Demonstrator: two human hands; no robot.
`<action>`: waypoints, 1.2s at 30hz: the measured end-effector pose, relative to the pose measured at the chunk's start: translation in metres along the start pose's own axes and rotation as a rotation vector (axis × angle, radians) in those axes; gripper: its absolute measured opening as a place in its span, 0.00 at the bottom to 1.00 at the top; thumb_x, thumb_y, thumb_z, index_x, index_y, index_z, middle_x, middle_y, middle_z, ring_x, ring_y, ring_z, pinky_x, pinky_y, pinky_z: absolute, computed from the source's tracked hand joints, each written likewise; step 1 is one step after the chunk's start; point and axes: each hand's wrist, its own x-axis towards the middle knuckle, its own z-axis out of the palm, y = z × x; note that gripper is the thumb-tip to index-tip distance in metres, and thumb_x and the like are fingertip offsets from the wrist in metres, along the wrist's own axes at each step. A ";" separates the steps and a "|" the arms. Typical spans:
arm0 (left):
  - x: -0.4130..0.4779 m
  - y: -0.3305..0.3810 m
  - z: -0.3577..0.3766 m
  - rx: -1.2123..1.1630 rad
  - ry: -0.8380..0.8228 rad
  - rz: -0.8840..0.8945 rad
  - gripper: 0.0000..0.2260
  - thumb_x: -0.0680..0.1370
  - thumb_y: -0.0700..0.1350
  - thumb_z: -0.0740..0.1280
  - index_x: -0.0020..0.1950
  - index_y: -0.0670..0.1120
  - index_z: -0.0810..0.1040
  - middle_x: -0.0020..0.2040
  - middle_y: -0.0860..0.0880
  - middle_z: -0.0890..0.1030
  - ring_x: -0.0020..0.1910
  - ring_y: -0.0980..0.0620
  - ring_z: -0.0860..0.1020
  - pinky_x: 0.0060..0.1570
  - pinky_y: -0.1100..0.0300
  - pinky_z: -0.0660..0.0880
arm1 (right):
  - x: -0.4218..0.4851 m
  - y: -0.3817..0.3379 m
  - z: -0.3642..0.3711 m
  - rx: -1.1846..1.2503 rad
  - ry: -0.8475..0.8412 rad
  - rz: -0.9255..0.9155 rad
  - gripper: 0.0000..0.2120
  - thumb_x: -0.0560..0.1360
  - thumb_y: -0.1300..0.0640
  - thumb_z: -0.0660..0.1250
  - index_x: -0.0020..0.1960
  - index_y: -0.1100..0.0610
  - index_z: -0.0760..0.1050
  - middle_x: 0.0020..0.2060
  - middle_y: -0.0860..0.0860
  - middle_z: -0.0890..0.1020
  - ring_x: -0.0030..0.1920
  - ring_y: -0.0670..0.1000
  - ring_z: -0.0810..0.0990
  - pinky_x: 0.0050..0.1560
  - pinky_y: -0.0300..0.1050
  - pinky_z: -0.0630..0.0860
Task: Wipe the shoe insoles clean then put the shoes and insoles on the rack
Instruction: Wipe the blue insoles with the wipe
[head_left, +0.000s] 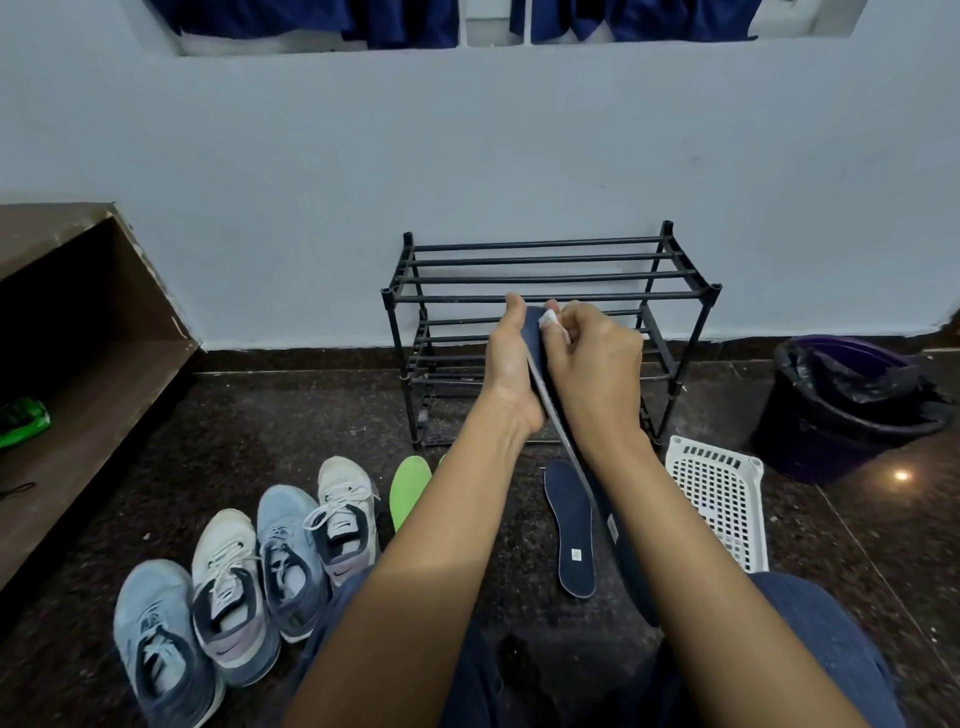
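Standing almost on edge just in front of the rack, the dark blue insole is raised off the floor, its toe end level with the rack's top front bar and its heel end running down toward the person's lap. The left grip is wrapped round the insole's forepart, thumb lying up along the edge. The right grip is pressed together on a small white wipe, pinching it against the toe end of the insole.

On the floor in front of the rack lies a second dark insole, flat, top side up. A green insole lies before the rack's left front leg. Further left of the rack stand four shoes in a row, toes toward the wall: a white shoe, a blue shoe, another white one and a pale blue one. A white lattice basket sits before the rack's right front leg, and a lined bin stands to the rack's right.
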 end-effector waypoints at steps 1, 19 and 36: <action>0.000 0.003 0.000 -0.038 -0.006 0.005 0.23 0.80 0.64 0.54 0.43 0.46 0.75 0.38 0.48 0.80 0.39 0.52 0.79 0.44 0.60 0.77 | -0.001 0.001 -0.001 -0.035 -0.015 0.007 0.10 0.77 0.56 0.64 0.49 0.62 0.78 0.39 0.59 0.83 0.41 0.60 0.80 0.43 0.53 0.75; -0.004 0.008 -0.003 -0.080 -0.079 -0.022 0.24 0.81 0.63 0.53 0.42 0.45 0.75 0.39 0.47 0.83 0.37 0.50 0.83 0.37 0.60 0.80 | 0.001 -0.003 -0.008 0.227 -0.146 0.098 0.05 0.74 0.56 0.70 0.44 0.58 0.82 0.40 0.46 0.84 0.43 0.40 0.80 0.49 0.33 0.73; 0.003 0.001 -0.004 -0.031 -0.067 -0.021 0.28 0.80 0.66 0.51 0.46 0.44 0.76 0.47 0.44 0.81 0.49 0.49 0.80 0.49 0.57 0.78 | -0.009 -0.001 0.007 0.188 -0.025 0.012 0.06 0.75 0.58 0.68 0.44 0.59 0.82 0.38 0.54 0.83 0.39 0.51 0.80 0.41 0.35 0.71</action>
